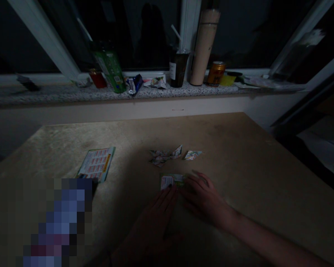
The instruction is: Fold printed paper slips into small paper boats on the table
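A small printed sheet of paper [167, 181] with green and white areas lies on the table, its near and right parts covered by my hands. My left hand [156, 215] rests on its near edge with the fingers stretched out flat. At the paper's right end is my right hand [202, 193], its fingers slightly bent and apart. Just beyond lie several folded paper pieces: a cluster [159, 157] on the left, a pointed piece [176, 152] beside it, and a separate slanted piece [193, 155] on the right. Dim light blurs the fingertips.
A printed sheet [97, 163] lies at the left of the wooden table [225, 137], near a pixelated patch. On the stone windowsill [147, 92] stand a green bottle [111, 70], dark cup [179, 68], tall flask [204, 48], orange can [216, 74] and wrappers [134, 84].
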`<state>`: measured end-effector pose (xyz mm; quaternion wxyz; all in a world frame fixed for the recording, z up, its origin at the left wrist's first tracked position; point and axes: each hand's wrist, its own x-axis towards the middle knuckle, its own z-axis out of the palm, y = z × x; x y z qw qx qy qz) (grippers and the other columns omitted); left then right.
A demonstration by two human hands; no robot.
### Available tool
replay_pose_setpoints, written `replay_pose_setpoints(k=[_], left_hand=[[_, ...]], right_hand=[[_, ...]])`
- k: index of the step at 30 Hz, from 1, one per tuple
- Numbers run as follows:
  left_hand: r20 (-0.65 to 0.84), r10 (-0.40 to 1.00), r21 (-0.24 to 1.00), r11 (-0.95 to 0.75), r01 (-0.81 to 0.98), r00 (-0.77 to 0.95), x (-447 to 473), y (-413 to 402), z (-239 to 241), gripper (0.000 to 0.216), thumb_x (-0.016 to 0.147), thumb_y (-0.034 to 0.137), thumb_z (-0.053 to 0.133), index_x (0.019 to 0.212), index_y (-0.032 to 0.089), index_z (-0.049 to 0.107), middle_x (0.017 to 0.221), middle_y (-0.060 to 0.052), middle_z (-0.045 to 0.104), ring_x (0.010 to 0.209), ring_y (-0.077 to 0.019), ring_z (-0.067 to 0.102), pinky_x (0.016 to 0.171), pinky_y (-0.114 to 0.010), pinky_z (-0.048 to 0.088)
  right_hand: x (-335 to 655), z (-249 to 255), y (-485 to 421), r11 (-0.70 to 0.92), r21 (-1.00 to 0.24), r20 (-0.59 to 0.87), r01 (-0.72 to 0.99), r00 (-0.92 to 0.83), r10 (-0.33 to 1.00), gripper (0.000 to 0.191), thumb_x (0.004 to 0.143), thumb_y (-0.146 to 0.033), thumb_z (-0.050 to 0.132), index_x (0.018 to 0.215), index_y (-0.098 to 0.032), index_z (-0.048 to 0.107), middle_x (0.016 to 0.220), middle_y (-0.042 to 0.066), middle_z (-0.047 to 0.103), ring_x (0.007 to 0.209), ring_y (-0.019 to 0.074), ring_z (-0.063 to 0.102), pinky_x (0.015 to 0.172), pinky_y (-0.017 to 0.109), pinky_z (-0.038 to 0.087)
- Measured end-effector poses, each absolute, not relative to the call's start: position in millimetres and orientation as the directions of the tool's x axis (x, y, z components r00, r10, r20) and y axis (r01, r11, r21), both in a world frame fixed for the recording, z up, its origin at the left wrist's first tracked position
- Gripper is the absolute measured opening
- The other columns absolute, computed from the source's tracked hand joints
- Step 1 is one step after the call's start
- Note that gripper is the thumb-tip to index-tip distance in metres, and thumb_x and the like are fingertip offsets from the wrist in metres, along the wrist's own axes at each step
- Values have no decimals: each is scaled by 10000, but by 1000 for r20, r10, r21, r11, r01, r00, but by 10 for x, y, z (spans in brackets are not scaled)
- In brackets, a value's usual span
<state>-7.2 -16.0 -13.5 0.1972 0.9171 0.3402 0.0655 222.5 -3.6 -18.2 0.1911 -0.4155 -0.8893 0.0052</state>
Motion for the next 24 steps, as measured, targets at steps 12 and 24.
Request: replay_pose_setpoints(k=[12,24], left_hand=[[-59,665,411,-663,626,744,-86,-156,-168,899,814,496,562,1473,184,35,1532,-84,109,1378,-288,160,1099,-458,237],[-108,679,420,-631,652,726,-67,-166,-100,897,805,514,564,1471,179,67,1533,-78,103,1384,-265,142,1110,-429,217]], right_hand=[[2224,-129,-18,601,-157,372,784,-517,771,265,887,-303,517,1109,-216,632,1231,122,552,1200,266,445,1036,539,286],[2234,-178,-4,541,-173,415,823,-437,798,233,872,-279,552,1080,-266,657,1160,96,570,1142,259,487,1016,542,321]])
